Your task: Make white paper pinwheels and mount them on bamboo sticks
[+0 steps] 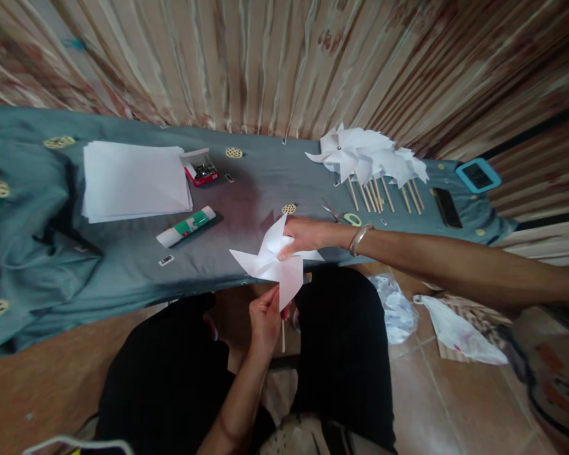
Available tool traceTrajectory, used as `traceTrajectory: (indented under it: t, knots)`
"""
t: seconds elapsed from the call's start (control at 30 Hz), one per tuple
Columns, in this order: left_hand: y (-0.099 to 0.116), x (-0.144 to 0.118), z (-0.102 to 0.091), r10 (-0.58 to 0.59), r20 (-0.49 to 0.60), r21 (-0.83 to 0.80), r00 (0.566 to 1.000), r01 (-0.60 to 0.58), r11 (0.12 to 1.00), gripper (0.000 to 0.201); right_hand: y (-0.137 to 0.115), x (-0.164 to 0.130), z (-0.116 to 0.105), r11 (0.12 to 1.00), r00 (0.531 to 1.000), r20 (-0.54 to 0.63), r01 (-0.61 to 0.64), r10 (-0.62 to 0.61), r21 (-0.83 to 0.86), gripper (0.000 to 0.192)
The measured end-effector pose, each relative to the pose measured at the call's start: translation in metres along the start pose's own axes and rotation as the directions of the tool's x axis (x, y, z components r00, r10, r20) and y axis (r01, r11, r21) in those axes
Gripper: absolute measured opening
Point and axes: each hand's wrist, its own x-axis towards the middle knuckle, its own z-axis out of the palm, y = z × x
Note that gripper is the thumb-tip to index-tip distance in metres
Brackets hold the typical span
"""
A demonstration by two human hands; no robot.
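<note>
A white paper pinwheel (291, 278) on a thin wooden stick (283, 338) is held at the front edge of the cloth-covered table. My right hand (301, 235) is closed at its centre, the thumb pressing on the paper near the middle. Below the blades, my left hand (265, 316) is closed around the stick, which sticks out under the fingers. Part of the left fingers is hidden behind a blade. Beyond my right wrist lie scissors (351, 219) with a yellow-green handle.
On the grey-green tablecloth (265, 183) are a stack of white paper (135, 180), a red box of metal pins (202, 172) and a green-white glue stick (187, 226). Several finished pinwheels (370, 155) lie at the back right, near a phone (446, 207) and a blue-framed device (478, 175).
</note>
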Motion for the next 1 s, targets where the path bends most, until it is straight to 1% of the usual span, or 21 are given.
traceTrajectory:
  t: [0.23, 0.4, 0.67, 0.83, 0.93, 1.0]
  knots:
    - [-0.0057, 0.0039, -0.0059, 0.020, 0.027, 0.033, 0.999, -0.021, 0.999, 0.038, 0.0050, 0.0033, -0.0006, 0.999, 0.999, 0.003, 0.038, -0.038, -0.007, 0.027]
    - [-0.0023, 0.0015, -0.0070, 0.046, 0.074, 0.057, 0.996, -0.050, 0.997, 0.037, 0.0031, 0.0043, -0.0035, 0.999, 0.998, 0.039, 0.041, -0.041, 0.001, 0.025]
    - [-0.0007, 0.0016, -0.0066, -0.005, 0.038, 0.042, 0.999, 0.004, 0.999, 0.032, 0.0014, 0.0034, -0.0053, 0.998, 0.996, 0.064, 0.059, -0.060, 0.019, 0.025]
    - [-0.0032, 0.0020, -0.0057, -0.008, 0.049, 0.033, 0.999, 0.006, 0.999, 0.034, 0.0041, 0.0032, -0.0030, 0.998, 0.998, 0.035, 0.058, -0.058, -0.005, 0.027]
    - [-0.0029, 0.0012, -0.0031, -0.015, 0.028, -0.015, 1.000, 0.015, 1.000, 0.036, 0.0055, 0.0036, -0.0029, 0.997, 0.997, 0.048, 0.061, -0.059, -0.040, 0.027]
    - [-0.0020, 0.0010, -0.0010, -0.022, 0.006, -0.048, 1.000, 0.023, 0.999, 0.038, 0.0062, 0.0037, -0.0030, 0.998, 0.998, 0.058, 0.042, -0.039, -0.041, 0.028]
